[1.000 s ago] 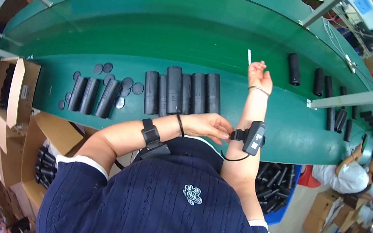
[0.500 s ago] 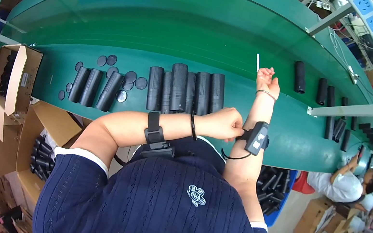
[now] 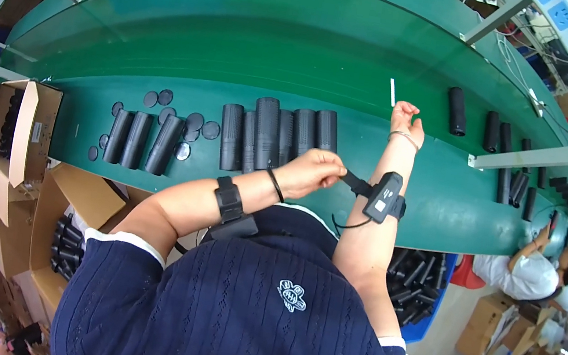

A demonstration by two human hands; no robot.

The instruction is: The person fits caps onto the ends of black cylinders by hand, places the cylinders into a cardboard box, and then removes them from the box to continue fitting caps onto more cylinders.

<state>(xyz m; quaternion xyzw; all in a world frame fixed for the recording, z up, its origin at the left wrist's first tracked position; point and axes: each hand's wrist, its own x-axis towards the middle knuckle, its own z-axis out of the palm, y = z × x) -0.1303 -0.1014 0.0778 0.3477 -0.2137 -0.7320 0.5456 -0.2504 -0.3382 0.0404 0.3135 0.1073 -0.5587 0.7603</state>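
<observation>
My left hand [image 3: 311,172] reaches across in front of my body and pinches the end of a black strap [image 3: 354,183]. That strap wraps my right forearm and carries a small black device [image 3: 383,197] with a thin cable. Palm up over the green bench, my right hand [image 3: 408,121] has its fingers loosely curled and apart, holding nothing. A white strip [image 3: 392,92] lies just beyond its fingertips. Several black ribbed tubes [image 3: 266,134] lie side by side beyond my left hand. Farther left are three more black tubes [image 3: 135,140] among round black caps [image 3: 194,122].
Cardboard boxes [image 3: 22,132] stand at the left edge; one below holds black parts [image 3: 67,247]. A blue crate [image 3: 416,331] of black tubes sits below the bench at right. More tubes [image 3: 456,111] lie along the right, near a metal post [image 3: 544,154]. A co-worker [image 3: 525,271] sits far right.
My left hand has moved left and slightly up, drawing the strap end away from the right forearm. The device has turned a little. My right hand stays nearly where it was.
</observation>
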